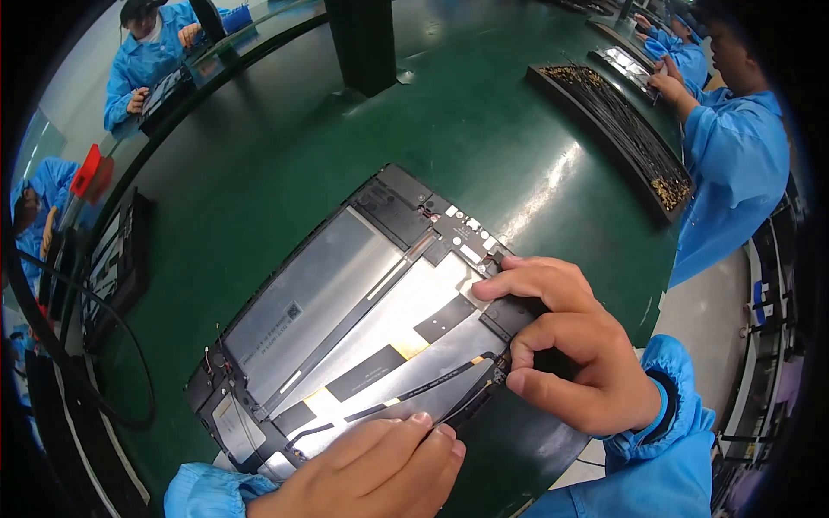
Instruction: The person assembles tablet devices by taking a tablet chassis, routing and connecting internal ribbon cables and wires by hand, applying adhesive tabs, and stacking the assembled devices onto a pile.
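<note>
An opened tablet-like device (324, 298) lies tilted on the green tabletop, its inside facing up. It shows a silver battery panel (311, 285), a bright metal plate with dark strips, and a small circuit board (466, 235) at its far end. Along the near side runs a thin black cable (471, 404). My left hand (371, 470) is closed at the near edge, its fingertips together on that cable. My right hand (579, 345) is at the right edge. Its thumb and index finger pinch beside the cable's upper end, and what they hold is hidden. Another fingertip rests on the metal plate.
A long black tray (609, 134) full of thin black cables with gold ends stands at the far right. Beside it a co-worker in blue (734, 147) handles a device. A dark pillar (361, 43) rises at the back. More co-workers and dark trays (117, 259) are at left.
</note>
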Motion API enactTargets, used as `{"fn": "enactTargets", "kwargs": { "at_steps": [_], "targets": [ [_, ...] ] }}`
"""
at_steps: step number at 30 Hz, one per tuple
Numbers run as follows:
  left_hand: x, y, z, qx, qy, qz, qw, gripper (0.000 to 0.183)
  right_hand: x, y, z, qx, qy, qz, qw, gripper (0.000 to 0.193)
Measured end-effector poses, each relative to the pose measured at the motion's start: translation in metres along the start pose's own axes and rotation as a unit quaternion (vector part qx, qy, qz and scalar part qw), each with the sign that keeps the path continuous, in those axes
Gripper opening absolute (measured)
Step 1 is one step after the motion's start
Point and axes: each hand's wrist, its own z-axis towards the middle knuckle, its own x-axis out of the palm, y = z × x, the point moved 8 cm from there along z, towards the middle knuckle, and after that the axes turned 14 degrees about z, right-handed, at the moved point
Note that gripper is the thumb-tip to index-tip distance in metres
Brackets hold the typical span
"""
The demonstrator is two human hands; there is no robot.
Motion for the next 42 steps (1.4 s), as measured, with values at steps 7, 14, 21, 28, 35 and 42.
{"fn": "enactTargets", "kwargs": {
  "at_steps": [7, 14, 21, 28, 35, 42],
  "targets": [
    [0.033, 0.017, 0.007, -0.193, -0.099, -0.213, 0.953, 0.022, -0.006, -0.005, -0.002, -0.001, -0.032, 0.057, 0.998, 0.008],
    [0.013, -0.001, 0.019, 0.019, -0.006, 0.032, 0.999, 0.021, -0.015, 0.003, -0.006, -0.042, -0.047, 0.032, 0.997, 0.016],
    [0.03, 0.0, 0.021, -0.086, -0.106, -0.055, 0.989, 0.021, -0.011, 0.006, -0.004, -0.072, -0.042, -0.055, 0.995, 0.018],
    [0.02, -0.007, 0.027, 0.039, 0.06, 0.082, 0.994, 0.029, 0.0, 0.031, -0.003, -0.148, -0.05, -0.175, 0.972, 0.017],
    [0.003, 0.001, -0.002, 0.009, 0.012, 0.022, 1.0, 0.037, -0.02, -0.002, -0.02, -0.058, -0.131, -0.004, 0.99, 0.017],
    [-0.032, 0.07, -0.155, -0.508, -0.195, -0.033, 0.838, 0.064, -0.012, -0.013, -0.013, -0.035, -0.117, -0.238, 0.963, 0.039]
  ]
}}
